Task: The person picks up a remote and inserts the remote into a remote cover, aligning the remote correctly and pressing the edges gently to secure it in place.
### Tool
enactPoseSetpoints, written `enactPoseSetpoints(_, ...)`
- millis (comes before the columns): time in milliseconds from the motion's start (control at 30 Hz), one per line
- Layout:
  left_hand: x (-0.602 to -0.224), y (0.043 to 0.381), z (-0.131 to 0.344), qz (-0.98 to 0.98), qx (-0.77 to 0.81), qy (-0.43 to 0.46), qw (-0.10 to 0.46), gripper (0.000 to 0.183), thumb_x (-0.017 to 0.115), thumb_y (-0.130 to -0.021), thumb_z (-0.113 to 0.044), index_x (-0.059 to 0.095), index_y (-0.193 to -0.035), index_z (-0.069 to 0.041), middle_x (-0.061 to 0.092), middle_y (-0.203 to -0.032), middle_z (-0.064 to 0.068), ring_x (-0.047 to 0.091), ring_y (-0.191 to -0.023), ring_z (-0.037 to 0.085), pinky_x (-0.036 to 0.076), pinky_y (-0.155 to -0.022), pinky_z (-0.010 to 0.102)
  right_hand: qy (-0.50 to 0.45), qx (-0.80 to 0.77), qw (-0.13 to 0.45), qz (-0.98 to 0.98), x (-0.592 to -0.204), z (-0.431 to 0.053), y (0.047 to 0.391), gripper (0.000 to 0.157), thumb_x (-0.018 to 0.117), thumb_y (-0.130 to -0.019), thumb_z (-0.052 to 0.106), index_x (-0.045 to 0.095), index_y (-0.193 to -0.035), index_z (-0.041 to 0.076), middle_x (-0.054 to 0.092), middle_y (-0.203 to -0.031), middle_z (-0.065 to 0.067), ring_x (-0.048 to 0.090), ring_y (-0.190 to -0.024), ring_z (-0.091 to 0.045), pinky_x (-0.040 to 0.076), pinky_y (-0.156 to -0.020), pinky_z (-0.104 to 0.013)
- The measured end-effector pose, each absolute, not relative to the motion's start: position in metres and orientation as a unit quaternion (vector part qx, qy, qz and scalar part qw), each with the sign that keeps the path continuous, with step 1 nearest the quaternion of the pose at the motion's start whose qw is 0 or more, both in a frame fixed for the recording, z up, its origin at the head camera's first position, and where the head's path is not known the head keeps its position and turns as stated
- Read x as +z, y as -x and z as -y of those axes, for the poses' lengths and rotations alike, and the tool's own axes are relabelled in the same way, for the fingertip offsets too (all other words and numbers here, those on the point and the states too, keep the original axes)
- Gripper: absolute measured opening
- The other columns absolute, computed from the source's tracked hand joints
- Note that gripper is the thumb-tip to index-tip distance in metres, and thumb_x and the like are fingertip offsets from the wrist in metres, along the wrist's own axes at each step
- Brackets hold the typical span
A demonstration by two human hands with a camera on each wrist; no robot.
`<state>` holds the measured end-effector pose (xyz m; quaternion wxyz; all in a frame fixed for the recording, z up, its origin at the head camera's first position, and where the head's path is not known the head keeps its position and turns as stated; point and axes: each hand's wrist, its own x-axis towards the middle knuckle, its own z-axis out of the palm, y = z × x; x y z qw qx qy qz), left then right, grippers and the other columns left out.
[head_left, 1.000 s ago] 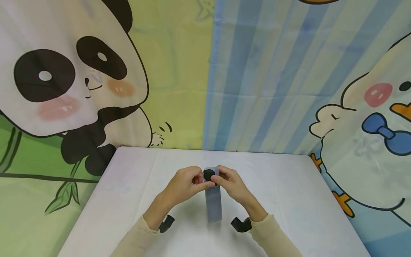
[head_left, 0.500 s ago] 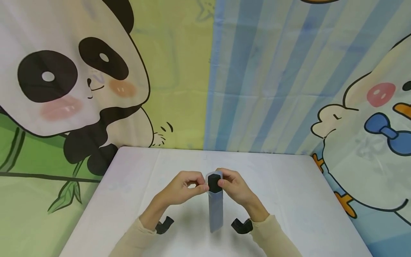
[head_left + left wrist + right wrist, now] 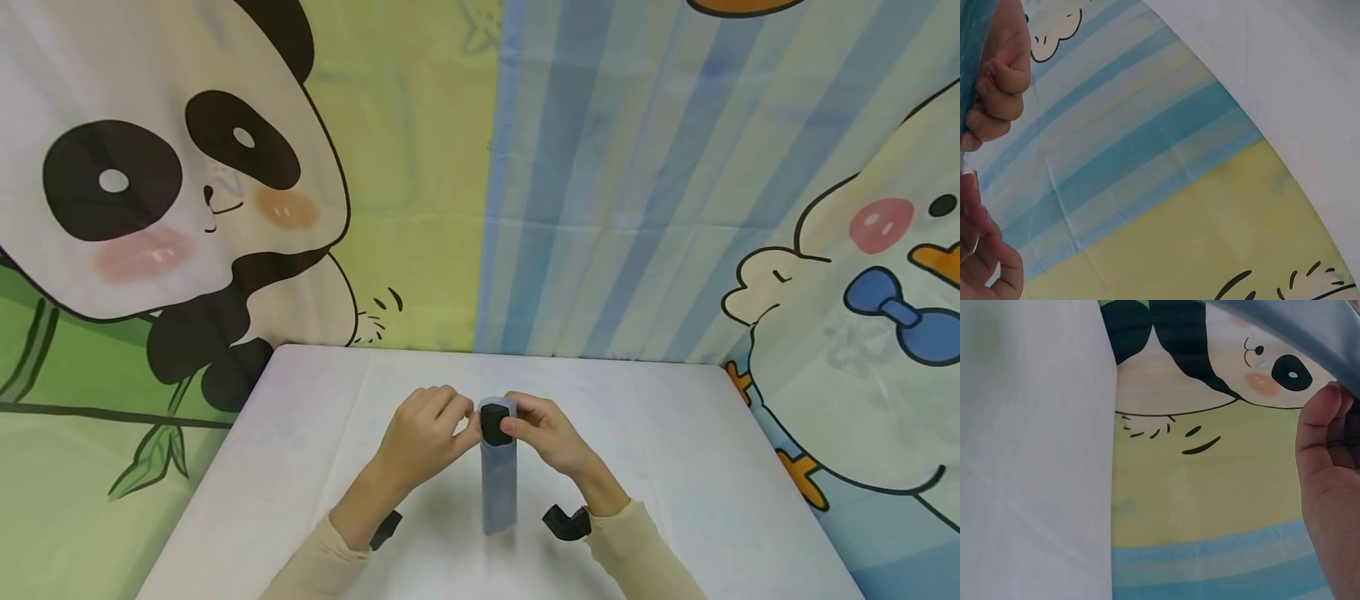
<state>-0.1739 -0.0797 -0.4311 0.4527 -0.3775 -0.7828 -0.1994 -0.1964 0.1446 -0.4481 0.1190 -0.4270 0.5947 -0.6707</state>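
A long, narrow, translucent blue-grey sleeve (image 3: 499,492) hangs upright between the hands in the head view. A black angular end piece (image 3: 495,424) shows at its top, inside the opening. My right hand (image 3: 551,433) grips the sleeve's top from the right, thumb on the black piece and fingers behind. From the left, my left hand (image 3: 427,433) pinches at the sleeve's edge with thumb and fingertips. The left wrist view catches curled right-hand fingers (image 3: 1000,100) against the blue sleeve (image 3: 969,50). Part of the sleeve (image 3: 1297,331) crosses the right wrist view's upper corner.
A white table (image 3: 337,433) lies beneath the hands. Behind it hangs a printed cloth backdrop (image 3: 420,208) with a panda and a duck. Black wrist mounts (image 3: 567,523) sit at both sleeve cuffs.
The sleeve first dipped toward me, then rose slightly. The right thumb moved aside, baring more of the black piece. My left hand turned, its fingers closing in at the sleeve's edge.
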Motion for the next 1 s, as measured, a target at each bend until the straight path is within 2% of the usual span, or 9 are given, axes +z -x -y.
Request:
enactPoseSetpoints(133,-0.43,0.172,0.075,0.772,-0.174,0.367,0.488,0.021,0.05,-0.095,-0.012,0.058,-0.077,-0.005,0.052,-0.069,0.002,0.049,-0.055,0.015,0.041,-0.047,0.028,0.439,-0.662,0.117,-0.596,-0.448,-0.145,0.198,0.02,0.055,-0.105,0.014,0.058,-0.107,-0.005,0.058,-0.096,-0.004,0.055,-0.084,-0.014,0.049,-0.073,-0.027)
enactPoseSetpoints(400,-0.426,0.171,0.069,0.737,-0.148,0.388,0.534,0.022,0.047,-0.094,-0.01,0.052,-0.073,-0.006,0.044,-0.067,0.002,0.042,-0.054,0.016,0.033,-0.05,0.028,0.453,-0.654,0.106,-0.596,-0.451,-0.145,0.199,0.019,0.055,-0.105,0.018,0.058,-0.103,-0.001,0.054,-0.089,-0.011,0.053,-0.079,-0.015,0.048,-0.069,-0.027)
enactPoseSetpoints(667,-0.429,0.17,0.064,0.728,-0.138,0.429,0.517,0.022,0.043,-0.093,-0.008,0.045,-0.071,-0.007,0.037,-0.067,0.002,0.034,-0.055,0.015,0.029,-0.051,0.027,0.428,-0.653,0.06,-0.622,-0.465,-0.143,0.201,0.012,0.054,-0.103,0.004,0.061,-0.107,-0.005,0.065,-0.098,-0.002,0.062,-0.084,-0.013,0.055,-0.072,-0.029)
enactPoseSetpoints(800,-0.432,0.17,0.059,0.734,-0.128,0.432,0.507,0.019,0.044,-0.092,-0.007,0.047,-0.073,-0.006,0.039,-0.068,0.002,0.035,-0.056,0.014,0.03,-0.051,0.027,0.407,-0.638,0.019,-0.653,-0.466,-0.138,0.202,0.009,0.054,-0.102,-0.001,0.062,-0.105,-0.003,0.065,-0.095,-0.001,0.061,-0.08,-0.014,0.054,-0.067,-0.031)
enactPoseSetpoints(900,-0.435,0.172,0.059,0.768,-0.11,0.4,0.488,0.021,0.044,-0.095,-0.009,0.05,-0.076,-0.005,0.041,-0.068,0.003,0.037,-0.057,0.015,0.031,-0.051,0.028,0.387,-0.634,0.004,-0.67,-0.458,-0.135,0.199,0.009,0.054,-0.101,-0.003,0.062,-0.104,-0.004,0.065,-0.093,-0.002,0.06,-0.078,-0.014,0.053,-0.066,-0.031)
enactPoseSetpoints(1000,-0.438,0.177,0.061,0.802,-0.111,0.366,0.46,0.029,0.042,-0.103,-0.017,0.052,-0.079,-0.005,0.043,-0.07,0.003,0.038,-0.058,0.016,0.031,-0.051,0.029,0.368,-0.641,0.006,-0.673,-0.456,-0.135,0.199,0.011,0.055,-0.102,-0.001,0.063,-0.108,-0.005,0.067,-0.096,-0.005,0.064,-0.082,-0.017,0.056,-0.072,-0.031)
